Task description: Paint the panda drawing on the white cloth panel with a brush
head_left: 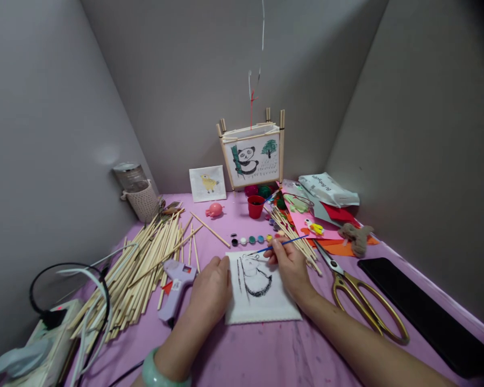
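In my right hand (pixel 292 267) is a thin blue paintbrush (pixel 263 250), pinched between the fingers. Its tip meets the top of a white canvas panel (pixel 284 306), which lies flat on the table and carries a black panda outline with strokes beside it. My left hand (pixel 212 286) is closed at the panel's left edge, gripping it, its fingertips partly hidden. Just beyond the panel sits a row of small paint pots (pixel 252 240). A red cup (pixel 255 207) of dark liquid stands behind them, with another brush leaning in it.
Left of me lie a lilac glue gun (pixel 177 285), many wooden sticks (pixel 145 269) and a power strip (pixel 60 333) with cables. To the right are gold-handled scissors (pixel 358 301) and a long black slab (pixel 423 312). A stick-framed panda lantern (pixel 252 156) hangs at the back.
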A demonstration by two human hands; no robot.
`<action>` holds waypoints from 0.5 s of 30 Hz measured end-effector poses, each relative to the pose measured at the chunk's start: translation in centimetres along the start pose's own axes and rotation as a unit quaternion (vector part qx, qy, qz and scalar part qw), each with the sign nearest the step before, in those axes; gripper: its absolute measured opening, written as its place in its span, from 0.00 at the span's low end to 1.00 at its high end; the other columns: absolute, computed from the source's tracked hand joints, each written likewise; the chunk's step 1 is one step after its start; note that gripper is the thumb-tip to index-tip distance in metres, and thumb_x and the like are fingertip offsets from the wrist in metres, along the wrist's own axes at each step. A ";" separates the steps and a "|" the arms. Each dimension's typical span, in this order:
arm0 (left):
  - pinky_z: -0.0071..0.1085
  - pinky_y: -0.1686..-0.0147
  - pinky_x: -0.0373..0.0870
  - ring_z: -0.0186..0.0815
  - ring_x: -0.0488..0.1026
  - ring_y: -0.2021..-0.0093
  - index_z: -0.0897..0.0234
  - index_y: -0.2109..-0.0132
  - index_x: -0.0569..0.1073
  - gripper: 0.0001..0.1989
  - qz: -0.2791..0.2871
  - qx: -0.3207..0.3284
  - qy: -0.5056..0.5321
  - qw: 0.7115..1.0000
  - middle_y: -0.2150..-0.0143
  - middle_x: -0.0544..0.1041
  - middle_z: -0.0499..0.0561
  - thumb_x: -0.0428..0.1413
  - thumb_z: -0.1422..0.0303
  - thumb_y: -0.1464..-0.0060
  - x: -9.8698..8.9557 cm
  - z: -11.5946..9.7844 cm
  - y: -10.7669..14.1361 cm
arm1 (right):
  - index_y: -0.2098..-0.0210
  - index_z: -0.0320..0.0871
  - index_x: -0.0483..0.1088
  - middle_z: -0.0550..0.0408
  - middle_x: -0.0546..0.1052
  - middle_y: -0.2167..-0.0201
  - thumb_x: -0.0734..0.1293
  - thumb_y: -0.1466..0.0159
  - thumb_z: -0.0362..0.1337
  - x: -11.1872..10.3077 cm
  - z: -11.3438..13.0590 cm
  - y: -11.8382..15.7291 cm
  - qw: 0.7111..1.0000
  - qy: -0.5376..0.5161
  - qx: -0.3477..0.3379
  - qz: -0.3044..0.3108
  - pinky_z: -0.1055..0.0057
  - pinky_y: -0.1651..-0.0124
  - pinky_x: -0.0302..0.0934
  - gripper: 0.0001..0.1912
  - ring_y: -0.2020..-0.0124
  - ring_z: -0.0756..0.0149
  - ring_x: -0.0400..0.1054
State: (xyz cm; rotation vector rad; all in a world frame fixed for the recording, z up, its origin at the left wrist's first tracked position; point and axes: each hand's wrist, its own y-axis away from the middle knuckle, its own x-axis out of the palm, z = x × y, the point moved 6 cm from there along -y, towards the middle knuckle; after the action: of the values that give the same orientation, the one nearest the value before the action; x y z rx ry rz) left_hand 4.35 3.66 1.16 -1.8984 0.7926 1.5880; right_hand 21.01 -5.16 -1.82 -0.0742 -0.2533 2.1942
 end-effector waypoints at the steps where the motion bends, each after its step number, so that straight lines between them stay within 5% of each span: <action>1: 0.31 0.64 0.62 0.38 0.72 0.61 0.63 0.55 0.69 0.11 -0.001 -0.001 0.001 1.000 0.61 0.72 0.53 0.43 0.71 0.38 0.0 0.0 0.0 | 0.68 0.40 0.70 0.55 0.75 0.78 0.63 0.39 0.56 0.0 0.0 0.0 1.000 0.001 0.000 0.003 0.74 0.77 0.61 0.23 0.80 0.70 0.65; 15: 0.31 0.65 0.62 0.37 0.72 0.62 0.63 0.56 0.69 0.11 -0.002 -0.002 -0.001 1.000 0.62 0.72 0.52 0.43 0.70 0.37 -0.1 0.0 -0.1 | 0.66 0.40 0.70 0.55 0.75 0.76 0.62 0.38 0.55 0.4 -0.1 0.3 0.999 0.021 0.005 0.023 0.74 0.77 0.62 0.23 0.80 0.70 0.65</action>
State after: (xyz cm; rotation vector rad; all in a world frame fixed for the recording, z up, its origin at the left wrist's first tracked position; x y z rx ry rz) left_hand 4.36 3.72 1.25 -1.9003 0.7843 1.5891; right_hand 20.56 -4.98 -2.00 -0.1215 -0.2184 2.2378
